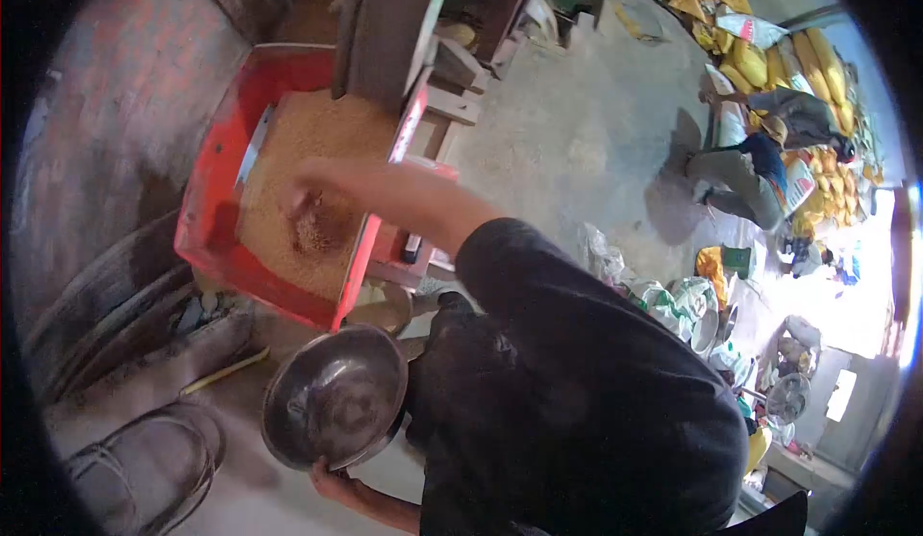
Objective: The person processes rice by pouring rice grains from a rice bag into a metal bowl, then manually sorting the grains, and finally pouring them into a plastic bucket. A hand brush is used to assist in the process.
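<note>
My left hand (332, 476) grips the rim of a dark, round metal basin (338, 397), thumb over the edge. The basin's inside shows no load, only a shiny, stained bottom. Above it in the view stands a red hopper-like bin (216, 238) filled with tan grain (308, 132). My right hand (310, 195) is down at the grain, next to a darker hollow. Motion smears that hand, and its fingers cannot be made out. The basin sits just below the bin's near corner.
A wooden and metal machine frame (452, 94) adjoins the bin. A brick wall (125, 84) rises behind it. Coiled cable (183, 449) lies on the floor. Farther off, a person (745, 175) bends beside stacked yellow sacks (817, 65). Bags and a fan (788, 397) stand to the right.
</note>
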The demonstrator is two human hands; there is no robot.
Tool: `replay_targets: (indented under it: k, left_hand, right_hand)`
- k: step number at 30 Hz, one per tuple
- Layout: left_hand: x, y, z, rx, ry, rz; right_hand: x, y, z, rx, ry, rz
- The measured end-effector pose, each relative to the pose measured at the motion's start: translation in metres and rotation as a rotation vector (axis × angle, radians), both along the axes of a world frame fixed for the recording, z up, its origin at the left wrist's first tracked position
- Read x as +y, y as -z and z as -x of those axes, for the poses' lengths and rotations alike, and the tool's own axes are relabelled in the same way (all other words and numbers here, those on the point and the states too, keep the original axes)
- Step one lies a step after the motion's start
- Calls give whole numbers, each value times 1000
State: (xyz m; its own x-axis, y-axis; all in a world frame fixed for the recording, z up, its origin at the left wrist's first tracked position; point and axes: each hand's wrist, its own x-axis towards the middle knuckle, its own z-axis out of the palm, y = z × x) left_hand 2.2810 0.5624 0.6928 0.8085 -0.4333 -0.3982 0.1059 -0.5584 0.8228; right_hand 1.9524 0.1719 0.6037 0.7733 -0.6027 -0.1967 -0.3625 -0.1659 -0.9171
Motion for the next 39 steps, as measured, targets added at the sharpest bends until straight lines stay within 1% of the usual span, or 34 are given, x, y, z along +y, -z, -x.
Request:
replay_targets:
  k: [2,4,5,6,7,8,9,10,12,13,15,16,17,18,20,22,23,25,26,28,29,31,32,33,34,35,37,38,39]
  left_hand:
    - [0,-2,1,26,-45,35]
    - [7,-1,-4,1,-86,58]
    - [10,-1,-4,46,-66,106]
    - [10,-3,-1,91,-41,152]
    - [3,-14,12,85,-51,159]
    - [4,-14,13,75,-73,168]
    - [6,-13,12,74,-90,161]
    - [7,-12,11,75,-104,153]
    - [5,-16,15,65,-99,156]
    - [6,-17,17,59,-78,156]
    - [8,-16,19,49,-103,149]
    - [10,-15,20,42,-116,142]
    - [14,-11,19,34,-132,144]
    - [19,-6,16,36,-154,146]
    - [26,-10,18,27,-197,149]
    - [23,-15,29,18,-131,175]
    - [23,-15,32,12,-146,179]
    - [22,-14,36,58,-223,201]
    - [28,-11,33,55,-231,201]
    - [36,-5,26,37,-227,102]
    - [40,-3,25,34,-231,100]
    - [33,-9,30,27,-217,81]
    - [31,-12,32,24,-220,81]
    - [29,-13,34,30,-217,99]
    - [29,-14,35,37,-214,117]
    - [27,-13,38,35,-219,117]
    - [26,-16,43,34,-238,185]
    - [28,-17,43,31,-239,183]
    - [29,-18,43,36,-235,169]
  right_hand:
    - [-30,-2,-22,328,-89,-259]
    - [-40,-14,-12,74,-195,-396]
    - [-54,-6,-9,-55,-184,-593]
    - [-74,16,-11,-122,-172,-576]
    - [-74,5,-9,-84,-148,-512]
    - [-74,-5,-7,-44,-123,-449]
    - [-61,-45,1,97,-87,-330]
    - [-71,-36,-1,96,-107,-323]
    - [-97,-12,-1,472,-24,61]
    - [-92,-12,1,470,-37,68]
    - [-74,-8,13,690,64,168]
    - [-72,6,22,677,85,91]
    - [-70,34,32,664,104,14]
    - [-56,79,53,310,201,-8]
    - [-45,93,46,-54,269,-38]
    - [-42,37,10,722,-220,-539]
    - [-35,27,9,721,-234,-529]
    - [-24,16,21,354,-96,-648]
    - [-28,13,23,355,-105,-646]
    - [-42,10,26,67,-125,-328]
    - [-47,8,27,64,-130,-330]
    - [-54,-7,27,304,-17,262]
    - [-50,-20,26,301,-19,262]
    - [-44,-32,25,284,49,193]
    - [-38,-39,23,267,116,124]
    - [-34,-37,21,265,111,125]
    - [-28,-33,21,324,297,335]
    - [-27,-25,20,323,296,333]
    - [-26,-18,19,274,379,454]
